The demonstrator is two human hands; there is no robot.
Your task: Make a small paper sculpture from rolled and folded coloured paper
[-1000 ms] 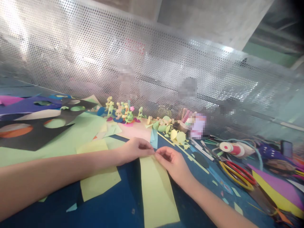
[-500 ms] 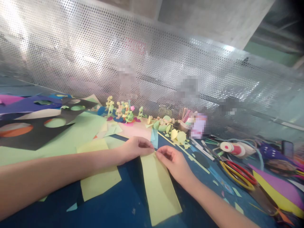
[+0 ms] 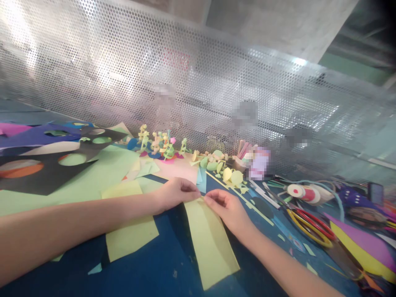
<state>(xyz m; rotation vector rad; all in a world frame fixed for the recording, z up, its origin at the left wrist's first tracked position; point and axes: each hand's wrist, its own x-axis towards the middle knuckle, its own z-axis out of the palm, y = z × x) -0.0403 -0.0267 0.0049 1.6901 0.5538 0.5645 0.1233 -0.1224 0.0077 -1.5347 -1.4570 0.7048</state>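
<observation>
A long strip of pale yellow-green paper (image 3: 212,247) hangs toward me over the dark blue table (image 3: 148,272). At its far edge my left hand (image 3: 177,194) and my right hand (image 3: 224,206) pinch it, fingertips almost meeting. Each thumb and forefinger is closed on the paper; the pinched edge itself is mostly hidden. Beneath my left forearm lies another yellow-green paper piece (image 3: 131,243), partly covered by the arm.
Small paper figures (image 3: 168,150) stand beyond my hands, beside cut paper circles (image 3: 236,177). To the right lie scissors (image 3: 309,231) with red and yellow handles and a thread spool (image 3: 305,194). Black paper with round holes (image 3: 46,181) lies left. A perforated metal screen (image 3: 198,82) closes the back.
The near end of the strip has swung slightly to the right and up. Both hands keep nearly the same place and the same pinch.
</observation>
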